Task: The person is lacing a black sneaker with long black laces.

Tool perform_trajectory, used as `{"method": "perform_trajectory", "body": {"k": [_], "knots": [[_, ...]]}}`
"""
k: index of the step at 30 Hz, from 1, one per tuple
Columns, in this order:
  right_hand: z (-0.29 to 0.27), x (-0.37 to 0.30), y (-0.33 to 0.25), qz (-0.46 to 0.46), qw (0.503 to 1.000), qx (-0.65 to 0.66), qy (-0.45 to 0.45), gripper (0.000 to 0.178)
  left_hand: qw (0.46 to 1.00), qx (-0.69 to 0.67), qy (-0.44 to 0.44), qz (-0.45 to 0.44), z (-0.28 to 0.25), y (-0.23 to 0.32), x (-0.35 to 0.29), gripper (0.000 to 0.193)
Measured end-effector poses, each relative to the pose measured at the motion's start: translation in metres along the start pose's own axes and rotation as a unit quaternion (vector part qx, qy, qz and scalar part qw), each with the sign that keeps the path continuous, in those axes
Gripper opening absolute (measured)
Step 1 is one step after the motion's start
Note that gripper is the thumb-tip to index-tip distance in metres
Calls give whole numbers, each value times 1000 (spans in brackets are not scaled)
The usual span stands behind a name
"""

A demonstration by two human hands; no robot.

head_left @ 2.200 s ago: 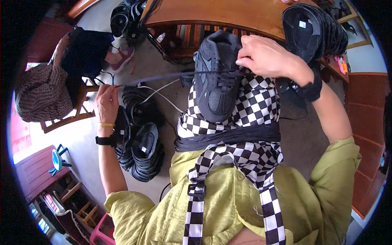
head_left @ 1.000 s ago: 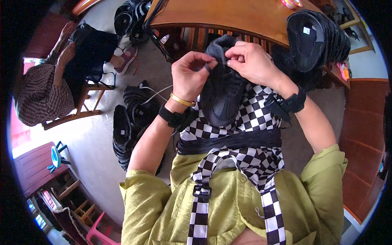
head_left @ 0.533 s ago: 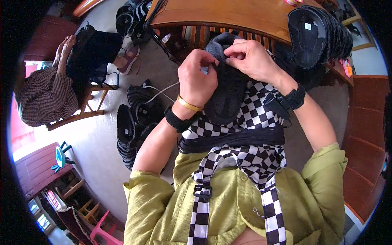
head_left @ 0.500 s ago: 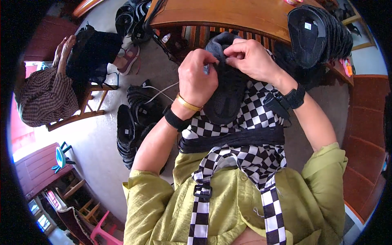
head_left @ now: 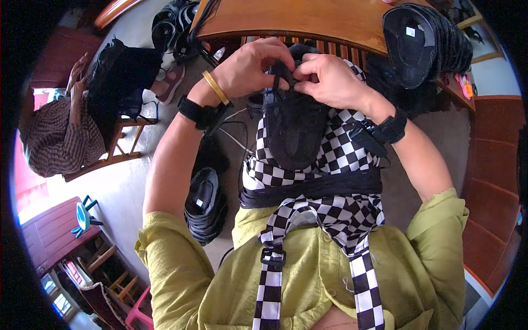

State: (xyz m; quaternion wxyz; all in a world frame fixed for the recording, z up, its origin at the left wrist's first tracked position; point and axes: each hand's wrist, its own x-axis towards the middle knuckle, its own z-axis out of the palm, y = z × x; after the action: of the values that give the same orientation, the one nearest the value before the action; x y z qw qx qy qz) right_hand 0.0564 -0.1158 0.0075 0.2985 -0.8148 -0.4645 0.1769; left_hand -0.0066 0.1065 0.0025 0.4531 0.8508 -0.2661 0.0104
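Head view: black shoe [head_left: 294, 129] lies on the checkered apron [head_left: 335, 165] across the lap, long axis running away from the body, far end against the wooden table's [head_left: 308, 19] edge. Left hand [head_left: 250, 69] and right hand [head_left: 327, 80] pinch that far end, fingers closed on it, nearly touching. Stacked black soles [head_left: 204, 206] crowd the floor at left; another stack [head_left: 423, 44] sits on the table, right.

- Wooden surface [head_left: 308, 19] ahead.
- Stack of black soles [head_left: 426, 44] on its right.
- Black shoes [head_left: 204, 206] on the floor [head_left: 121, 187].
- Seated person [head_left: 60, 129], far left.
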Motion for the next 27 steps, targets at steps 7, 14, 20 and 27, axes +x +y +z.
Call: {"method": "perform_trajectory", "body": {"k": [7, 14, 20, 27], "knots": [[-61, -3, 19, -43, 955, -140, 258, 10, 993, -27, 4, -118, -2, 7, -6, 26], [-42, -21, 19, 91, 905, 381, 167, 21, 986, 32, 159, -43, 42, 24, 20, 20], [-28, -24, 15, 82, 882, 450, 117, 40, 973, -47, 183, -130, 46, 31, 23, 21], [-27, -20, 17, 131, 826, 538, 104, 40, 975, -54, 189, -107, 49, 28, 24, 20]]}}
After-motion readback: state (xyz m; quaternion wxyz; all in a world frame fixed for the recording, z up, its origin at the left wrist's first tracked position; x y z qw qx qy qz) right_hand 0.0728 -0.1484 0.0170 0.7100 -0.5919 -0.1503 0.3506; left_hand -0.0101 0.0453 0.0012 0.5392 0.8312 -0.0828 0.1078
